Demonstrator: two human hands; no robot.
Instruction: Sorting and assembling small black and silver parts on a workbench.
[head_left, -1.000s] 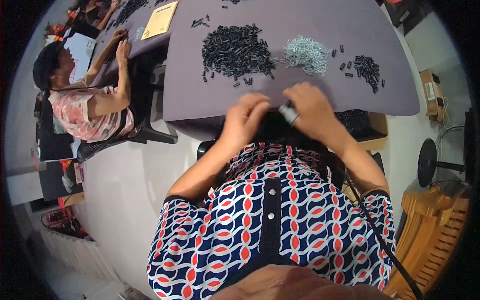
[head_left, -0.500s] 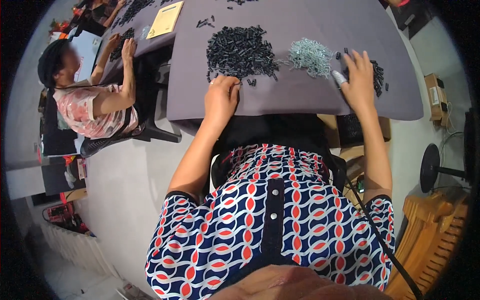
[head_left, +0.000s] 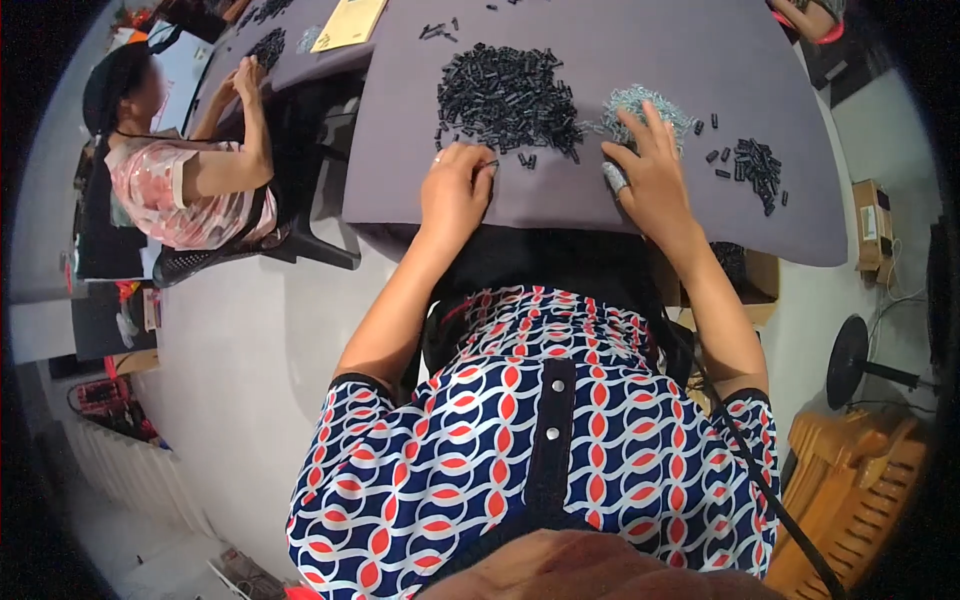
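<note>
My left hand [head_left: 455, 192] rests at the near side of the large pile of small black tube-like pieces [head_left: 508, 98]. Its thumb and forefinger are closed, with the dark tip of a small black piece [head_left: 491, 163] showing between them. Over the near edge of the pile of small silvery metal parts [head_left: 621, 98], my right hand [head_left: 655, 190] is open with its fingers spread. A grey wrap [head_left: 614, 178] covers its thumb. To its right lies a smaller heap of black pieces [head_left: 758, 170], with a few loose ones beside it.
A grey-brown cloth covers the table [head_left: 420, 75]. At the far left lies a yellow envelope [head_left: 350, 22]; a seated person [head_left: 190, 170] handles black pieces there. A cardboard box [head_left: 765, 275] stands below the near edge. A black fan [head_left: 848, 362] and wooden chair [head_left: 850, 490] are at right.
My right hand has moved left, from beside the smaller black heap to the silvery pile. My left hand stays closed near the large pile. The whole view has shifted slightly.
</note>
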